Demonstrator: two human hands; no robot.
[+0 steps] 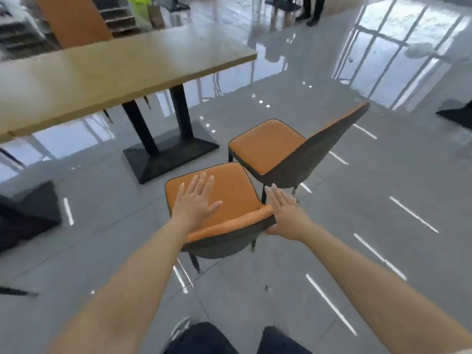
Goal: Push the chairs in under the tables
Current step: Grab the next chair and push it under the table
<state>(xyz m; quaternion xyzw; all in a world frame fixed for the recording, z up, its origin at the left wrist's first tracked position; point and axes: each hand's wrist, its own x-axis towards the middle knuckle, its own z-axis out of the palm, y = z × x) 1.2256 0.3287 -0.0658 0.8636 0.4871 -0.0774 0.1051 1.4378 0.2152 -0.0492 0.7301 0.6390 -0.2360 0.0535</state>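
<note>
An orange-seated chair [237, 192] with a grey shell stands just in front of me, its backrest top toward me. My left hand [195, 200] hovers above its backrest and seat, fingers spread, holding nothing. My right hand [284, 213] is at the right end of the backrest, fingers extended, thumb under the edge. A second matching chair [268, 146] stands behind it to the right, turned sideways. The long wooden table [115, 70] on black pedestal legs lies to the upper left; both chairs stand clear of it.
The black table base [171, 154] sits on the glossy grey floor left of the chairs. Another dark base [28, 210] is at the far left and one [457, 113] at the far right. A person's legs [311, 8] stand far back. Stairs rise at top left.
</note>
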